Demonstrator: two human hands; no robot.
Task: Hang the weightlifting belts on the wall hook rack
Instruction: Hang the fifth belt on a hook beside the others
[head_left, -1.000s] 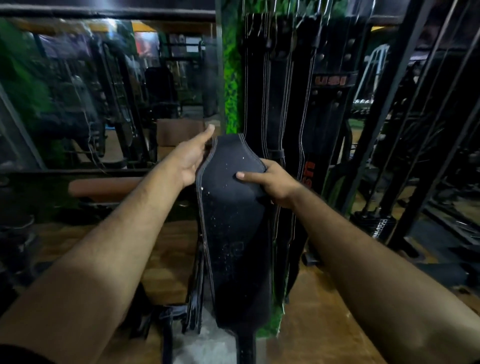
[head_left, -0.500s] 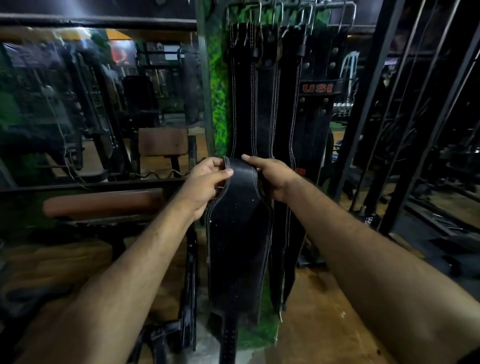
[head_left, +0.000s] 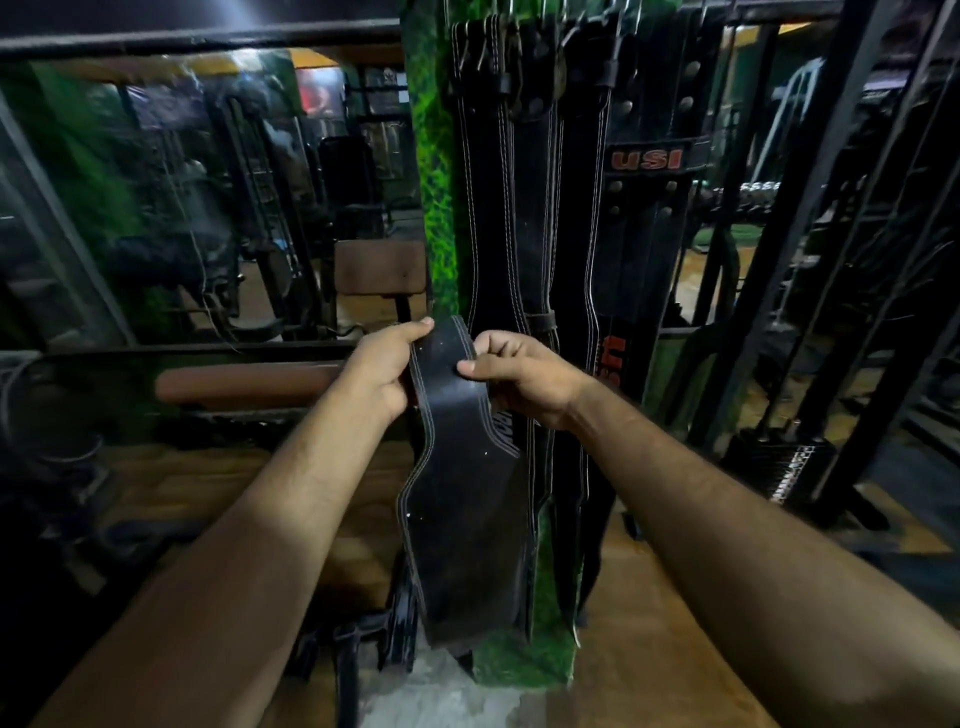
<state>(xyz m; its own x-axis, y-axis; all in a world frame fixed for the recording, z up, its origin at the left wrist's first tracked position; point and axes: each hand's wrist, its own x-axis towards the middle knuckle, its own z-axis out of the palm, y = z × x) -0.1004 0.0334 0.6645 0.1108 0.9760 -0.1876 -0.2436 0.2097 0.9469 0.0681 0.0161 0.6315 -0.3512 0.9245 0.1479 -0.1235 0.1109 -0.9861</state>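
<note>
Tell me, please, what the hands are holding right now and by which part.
Both hands, left hand and right hand, grip a black weightlifting belt by the two edges of its narrow upper end.

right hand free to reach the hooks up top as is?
Probably not yet. The right hand is gripping the upper end of the black belt, as is the left hand. The hooks sit well above, crowded with hanging belts; nothing else blocks the way up.
</note>
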